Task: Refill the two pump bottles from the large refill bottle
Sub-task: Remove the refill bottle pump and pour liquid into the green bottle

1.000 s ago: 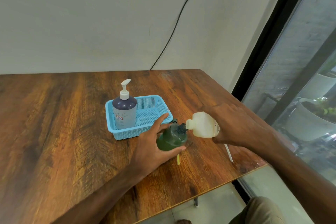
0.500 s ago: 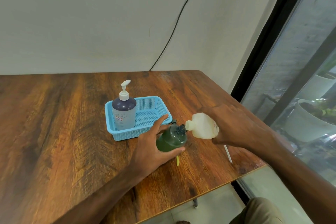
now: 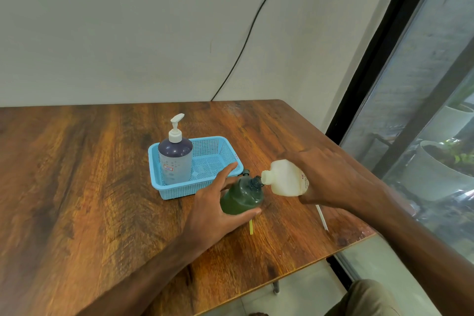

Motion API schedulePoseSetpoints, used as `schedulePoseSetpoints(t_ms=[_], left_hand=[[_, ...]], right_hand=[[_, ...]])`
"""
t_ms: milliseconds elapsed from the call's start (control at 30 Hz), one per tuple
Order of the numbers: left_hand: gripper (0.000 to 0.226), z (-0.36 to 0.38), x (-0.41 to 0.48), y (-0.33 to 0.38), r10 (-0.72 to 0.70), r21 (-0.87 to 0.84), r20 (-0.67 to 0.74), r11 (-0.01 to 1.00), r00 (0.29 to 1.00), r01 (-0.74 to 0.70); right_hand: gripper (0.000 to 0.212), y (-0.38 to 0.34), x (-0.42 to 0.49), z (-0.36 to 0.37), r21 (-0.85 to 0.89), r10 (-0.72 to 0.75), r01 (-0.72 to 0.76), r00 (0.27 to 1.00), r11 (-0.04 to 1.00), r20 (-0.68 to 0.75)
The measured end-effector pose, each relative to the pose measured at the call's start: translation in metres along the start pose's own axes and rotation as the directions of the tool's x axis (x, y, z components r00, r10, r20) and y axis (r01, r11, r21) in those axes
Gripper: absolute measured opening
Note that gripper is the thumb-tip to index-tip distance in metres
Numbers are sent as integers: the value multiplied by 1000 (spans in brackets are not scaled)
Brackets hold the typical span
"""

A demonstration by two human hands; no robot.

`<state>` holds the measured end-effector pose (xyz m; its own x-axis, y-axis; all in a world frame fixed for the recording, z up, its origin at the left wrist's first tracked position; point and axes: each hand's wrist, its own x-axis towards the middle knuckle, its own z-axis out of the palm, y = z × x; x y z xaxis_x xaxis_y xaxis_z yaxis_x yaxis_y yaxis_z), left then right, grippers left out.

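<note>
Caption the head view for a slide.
Right hand tilts white refill bottle toward green bottle, gripped by left hand.

Hands: 2, L hand [image 3: 213, 210] & R hand [image 3: 331, 179]
Btls: 3 total: 1 green btl [image 3: 241, 197] held in L hand, 1 white refill btl [image 3: 284, 178] held in R hand, 1 purple pump btl [image 3: 175, 161] beyond L hand's fingertips
Baskets: 1, blue basket [image 3: 184, 190], just past L hand
Thin tubes: 2: 1 yellow tube [image 3: 251, 228] by L thumb, 1 white tube [image 3: 322, 217] under R hand
Tables: 1 wood table [image 3: 77, 187]
Wall cables: 1 black cable [image 3: 246, 38]
</note>
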<state>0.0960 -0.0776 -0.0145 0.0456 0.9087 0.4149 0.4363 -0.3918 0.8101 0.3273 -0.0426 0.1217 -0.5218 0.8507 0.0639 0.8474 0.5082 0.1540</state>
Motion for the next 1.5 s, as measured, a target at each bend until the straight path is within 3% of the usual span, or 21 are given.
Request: schedulePoseSetpoints(t_ms=[1500], left_hand=[[99, -1, -1, 3, -21, 67, -5, 998, 1000, 21]], right_hand=[[82, -4, -3, -9, -23, -4, 5, 1000, 1000, 23]])
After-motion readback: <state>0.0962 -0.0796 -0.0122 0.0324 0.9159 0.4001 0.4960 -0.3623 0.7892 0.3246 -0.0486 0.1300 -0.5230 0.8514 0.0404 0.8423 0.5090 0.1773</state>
